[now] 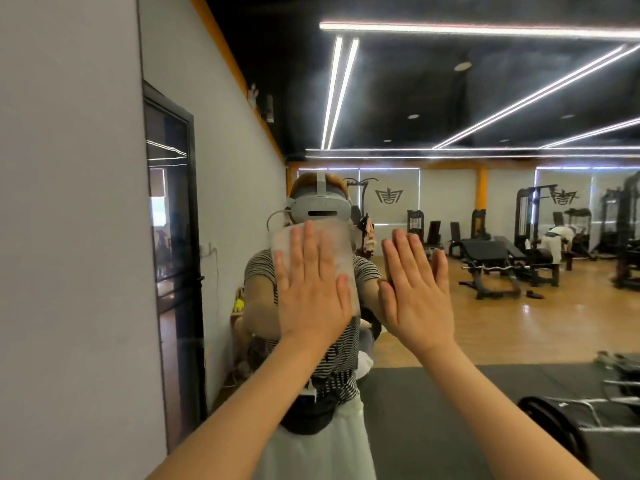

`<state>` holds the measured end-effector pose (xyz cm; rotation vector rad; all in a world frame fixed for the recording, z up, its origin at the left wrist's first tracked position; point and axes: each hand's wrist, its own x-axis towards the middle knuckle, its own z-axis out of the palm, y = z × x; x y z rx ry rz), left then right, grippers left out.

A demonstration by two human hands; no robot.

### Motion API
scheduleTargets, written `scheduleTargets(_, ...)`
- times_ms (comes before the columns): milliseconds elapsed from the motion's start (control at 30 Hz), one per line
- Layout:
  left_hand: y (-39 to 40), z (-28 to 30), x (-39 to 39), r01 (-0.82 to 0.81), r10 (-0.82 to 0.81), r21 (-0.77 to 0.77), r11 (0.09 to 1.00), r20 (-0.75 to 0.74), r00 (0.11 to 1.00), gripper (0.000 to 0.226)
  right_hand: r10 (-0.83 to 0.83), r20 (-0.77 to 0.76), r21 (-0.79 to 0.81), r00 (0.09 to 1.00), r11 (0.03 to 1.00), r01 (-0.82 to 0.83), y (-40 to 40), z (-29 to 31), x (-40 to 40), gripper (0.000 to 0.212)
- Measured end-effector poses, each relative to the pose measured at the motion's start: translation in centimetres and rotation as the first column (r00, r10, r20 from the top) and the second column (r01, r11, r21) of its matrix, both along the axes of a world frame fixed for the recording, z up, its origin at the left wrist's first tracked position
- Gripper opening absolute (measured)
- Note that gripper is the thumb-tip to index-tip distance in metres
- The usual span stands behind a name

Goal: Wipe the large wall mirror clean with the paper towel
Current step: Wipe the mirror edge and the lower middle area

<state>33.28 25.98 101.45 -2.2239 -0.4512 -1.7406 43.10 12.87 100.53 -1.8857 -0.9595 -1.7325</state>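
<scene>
Both arms reach forward to the mirror [450, 98], which fills most of the view and reflects a gym behind the person. The left hand [311, 292] lies flat with its fingers straight and slightly spread, pressing the paper towel [332, 244] against the glass. The towel is a pale, whitish sheet that shows above and to the right of that hand, its top edge just under the reflected headset [318, 206]. The right hand [415, 292] is also flat and open, fingers straight and together, palm laid on the bare glass just beside the towel; it holds nothing, and its own reflection shows right behind the fingertips. The two hands sit near each other at about the same height, not touching. In the reflection stands the person in a striped top [363, 271] and light skirt, with weight benches [491, 258] and machines on a wooden floor farther back, and long strip lights [339, 91] on a dark ceiling. To the left, a grey wall [69, 202] carries a black-framed door [173, 237].
</scene>
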Motion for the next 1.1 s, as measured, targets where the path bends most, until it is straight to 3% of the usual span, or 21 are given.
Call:
scheduleTargets(267,0.4,0.1,-0.4,-0.007,0.009,0.041,0.999,-0.039,0.999,0.068,-0.035,-0.056,-0.067,0.998,0.997,0.031,-0.4,0.2,-0.2,0.059)
scheduleTargets(433,0.4,0.0,-0.8,-0.025,0.029,0.064,0.998,-0.053,0.998,0.069,0.069,-0.065,-0.148,0.996,0.986,-0.078,-2.8,0.6,-1.1,0.057)
scheduleTargets(567,0.1,0.2,-1.0,-0.028,0.031,0.074,0.997,-0.036,0.999,0.071,-0.009,-0.044,-0.104,0.999,0.995,0.004,-8.0,0.6,1.1,0.06)
scheduleTargets(700,0.2,0.3,-0.9,-0.063,0.064,0.06,0.996,-0.013,0.998,0.071,-0.101,-0.13,-0.075,0.986,0.993,0.092,-12.8,1.2,5.2,0.07)
scheduleTargets(900,0.0,0.0,-0.6,-0.055,0.052,0.052,0.997,0.054,0.997,0.071,-0.081,-0.131,-0.086,0.988,0.994,0.07,-14.2,1.0,8.6,0.075)
scheduleTargets(1100,-0.3,0.0,-0.7,-0.123,0.123,-0.025,0.992,0.014,0.992,0.071,-0.001,-0.105,-0.042,0.995,0.999,-0.003,-13.9,0.9,9.3,0.075)
